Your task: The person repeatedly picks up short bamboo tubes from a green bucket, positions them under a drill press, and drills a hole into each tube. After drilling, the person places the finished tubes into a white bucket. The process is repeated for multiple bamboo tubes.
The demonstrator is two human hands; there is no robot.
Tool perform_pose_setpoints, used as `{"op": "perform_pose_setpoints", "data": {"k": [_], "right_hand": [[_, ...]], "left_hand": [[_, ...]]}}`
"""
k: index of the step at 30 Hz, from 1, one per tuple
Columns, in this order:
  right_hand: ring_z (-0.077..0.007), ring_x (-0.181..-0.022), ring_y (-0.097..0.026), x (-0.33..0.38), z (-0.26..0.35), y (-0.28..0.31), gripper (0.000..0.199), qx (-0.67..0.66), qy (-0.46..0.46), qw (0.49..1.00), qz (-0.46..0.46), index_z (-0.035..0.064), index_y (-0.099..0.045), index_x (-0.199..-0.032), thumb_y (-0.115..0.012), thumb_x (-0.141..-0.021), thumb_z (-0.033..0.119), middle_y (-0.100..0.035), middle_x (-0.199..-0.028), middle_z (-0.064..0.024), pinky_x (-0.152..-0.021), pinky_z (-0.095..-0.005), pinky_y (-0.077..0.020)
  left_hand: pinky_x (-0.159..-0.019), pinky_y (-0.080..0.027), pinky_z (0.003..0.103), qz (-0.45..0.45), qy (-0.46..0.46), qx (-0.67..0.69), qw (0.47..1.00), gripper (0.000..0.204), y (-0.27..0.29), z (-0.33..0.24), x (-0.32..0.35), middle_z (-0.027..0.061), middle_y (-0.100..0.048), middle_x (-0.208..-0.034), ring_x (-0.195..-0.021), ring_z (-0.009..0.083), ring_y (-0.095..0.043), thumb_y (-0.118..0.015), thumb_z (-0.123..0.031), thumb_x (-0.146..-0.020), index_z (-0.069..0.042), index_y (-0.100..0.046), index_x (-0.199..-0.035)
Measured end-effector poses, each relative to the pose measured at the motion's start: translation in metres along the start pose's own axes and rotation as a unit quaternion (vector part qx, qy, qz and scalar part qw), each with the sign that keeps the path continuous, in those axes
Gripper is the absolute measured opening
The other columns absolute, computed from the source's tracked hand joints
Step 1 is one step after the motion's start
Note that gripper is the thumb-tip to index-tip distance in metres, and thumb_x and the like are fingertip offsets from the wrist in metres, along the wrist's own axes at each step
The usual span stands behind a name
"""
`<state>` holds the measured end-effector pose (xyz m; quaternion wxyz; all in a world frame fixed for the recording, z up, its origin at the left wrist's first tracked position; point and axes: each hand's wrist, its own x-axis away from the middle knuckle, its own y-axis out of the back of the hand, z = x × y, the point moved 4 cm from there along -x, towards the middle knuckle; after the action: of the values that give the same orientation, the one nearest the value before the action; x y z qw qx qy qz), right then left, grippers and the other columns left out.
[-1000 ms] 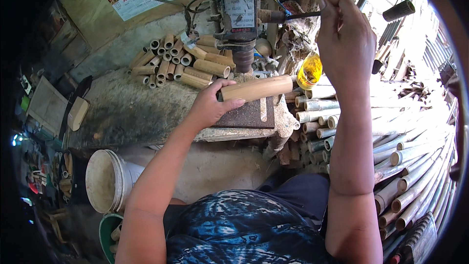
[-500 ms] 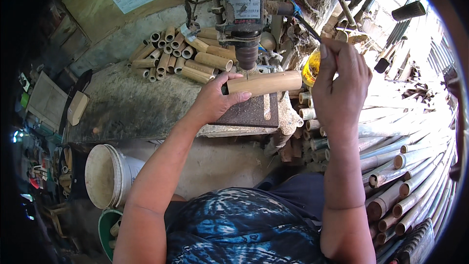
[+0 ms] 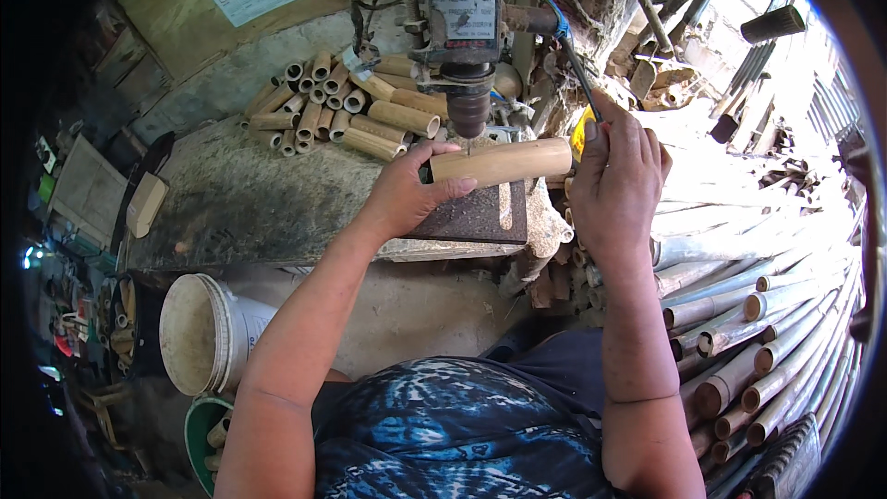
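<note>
My left hand (image 3: 407,188) grips a short bamboo tube (image 3: 504,163) by its left end, thumb in front and fingers behind. The tube lies crosswise over the dark metal drill table (image 3: 471,214). Right above it is the drill press (image 3: 462,9), its chuck (image 3: 468,114) pointing down. A thin drill bit (image 3: 468,144) reaches the tube's upper side near my fingers; whether it has entered the bamboo I cannot make out. My right hand (image 3: 619,180) is closed around the end of the press's dark feed lever (image 3: 582,79), to the right of the tube.
Cut bamboo tubes (image 3: 319,102) are heaped on the dusty workbench (image 3: 249,194). A white bucket (image 3: 189,337) and a green tub (image 3: 197,444) holding tubes stand at lower left. Long bamboo poles (image 3: 776,314) fill the right side. A yellow container (image 3: 580,134) is partly hidden behind my right hand.
My right hand has pulled the feed lever down and slightly left. The chuck and bit sit a little lower. My left hand and the bamboo tube have hardly moved.
</note>
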<state>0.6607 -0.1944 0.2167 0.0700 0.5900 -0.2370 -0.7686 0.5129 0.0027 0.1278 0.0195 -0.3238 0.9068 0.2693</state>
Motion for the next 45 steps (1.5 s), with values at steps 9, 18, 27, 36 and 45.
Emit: {"op": "perform_pose_setpoints", "data": {"k": [9, 18, 27, 36, 45], "right_hand": [[-0.0312, -0.101, -0.063, 0.007, -0.006, -0.014, 0.035, 0.015, -0.03, 0.999, 0.034, 0.0099, -0.06, -0.132, -0.058, -0.097, 0.013, -0.07, -0.103, -0.0093, -0.096, -0.051, -0.0381], [-0.0341, -0.093, -0.065, 0.009, -0.026, -0.048, 0.016, 0.017, -0.054, 0.997, 0.057, 0.0111, -0.057, -0.109, -0.06, -0.094, 0.015, -0.071, -0.09, -0.01, -0.091, -0.0546, -0.0382], [-0.0314, -0.099, -0.068, -0.037, -0.062, -0.113, 0.022, 0.059, -0.119, 0.986, 0.099, 0.0215, -0.065, -0.108, -0.068, -0.095, 0.039, -0.074, -0.093, -0.0052, -0.093, -0.0541, -0.0383], [-0.0372, -0.107, -0.064, -0.029, -0.035, -0.065, 0.016, 0.043, -0.128, 0.968, 0.212, 0.0131, -0.06, -0.106, -0.064, -0.093, 0.022, -0.073, -0.094, -0.0127, -0.106, -0.0675, -0.0306], [-0.0309, -0.082, -0.067, -0.091, -0.011, 0.03, 0.011, 0.095, 0.063, 0.988, -0.105, 0.0175, -0.062, -0.109, -0.058, -0.1, 0.016, -0.067, -0.08, -0.0066, -0.079, -0.0496, -0.0475]], "left_hand": [[-0.101, -0.047, 0.038, 0.001, 0.01, -0.01, 1.0, 0.064, 0.0, 0.007, -0.003, 0.0166, -0.069, -0.12, -0.115, 0.0257, -0.063, -0.085, -0.048, -0.081, -0.01, -0.064, -0.129], [-0.099, -0.048, 0.036, -0.003, -0.02, 0.035, 0.999, 0.062, -0.004, 0.012, -0.005, 0.0133, -0.071, -0.116, -0.109, 0.0231, -0.065, -0.086, -0.045, -0.081, -0.009, -0.065, -0.128], [-0.1, -0.048, 0.036, -0.005, -0.012, 0.012, 1.0, 0.063, -0.003, 0.015, -0.006, 0.0139, -0.071, -0.119, -0.112, 0.0237, -0.065, -0.085, -0.045, -0.082, -0.009, -0.065, -0.129], [-0.101, -0.046, 0.032, -0.009, -0.021, 0.017, 1.0, 0.059, -0.004, 0.015, -0.006, 0.0086, -0.068, -0.121, -0.112, 0.0166, -0.06, -0.086, -0.036, -0.084, -0.008, -0.063, -0.13], [-0.091, -0.051, 0.033, -0.044, -0.013, 0.119, 0.992, 0.063, 0.009, 0.009, 0.018, 0.0101, -0.069, -0.114, -0.102, 0.0183, -0.064, -0.087, -0.041, -0.08, -0.006, -0.063, -0.127]]}}
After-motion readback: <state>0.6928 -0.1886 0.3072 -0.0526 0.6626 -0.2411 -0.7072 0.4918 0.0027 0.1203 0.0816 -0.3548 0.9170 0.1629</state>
